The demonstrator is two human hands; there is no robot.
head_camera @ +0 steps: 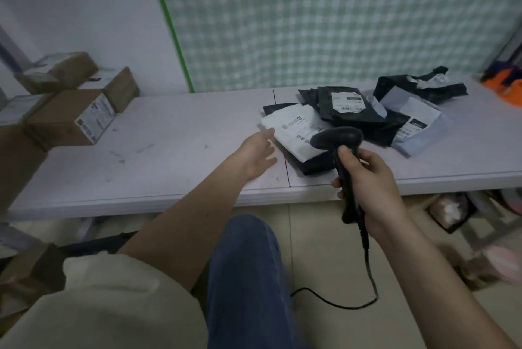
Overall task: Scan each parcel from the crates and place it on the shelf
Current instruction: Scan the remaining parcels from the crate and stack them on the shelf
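My right hand (pixel 370 182) grips the handle of a black corded barcode scanner (pixel 337 138), its head hanging over a white labelled parcel (pixel 293 129). That parcel lies on top of a black bag at the near edge of a heap of black and grey mailer bags (pixel 356 111) on the white table (pixel 158 162). My left hand (pixel 258 155) reaches over the table with its fingers straight, the fingertips just left of the white parcel. Whether they touch it is unclear.
Several brown cardboard boxes (pixel 70 119) with labels are stacked at the table's left end. An orange object (pixel 505 83) sits at the far right. A checked green curtain hangs behind the table. The scanner's cable (pixel 367 278) trails down to the floor beside my knee.
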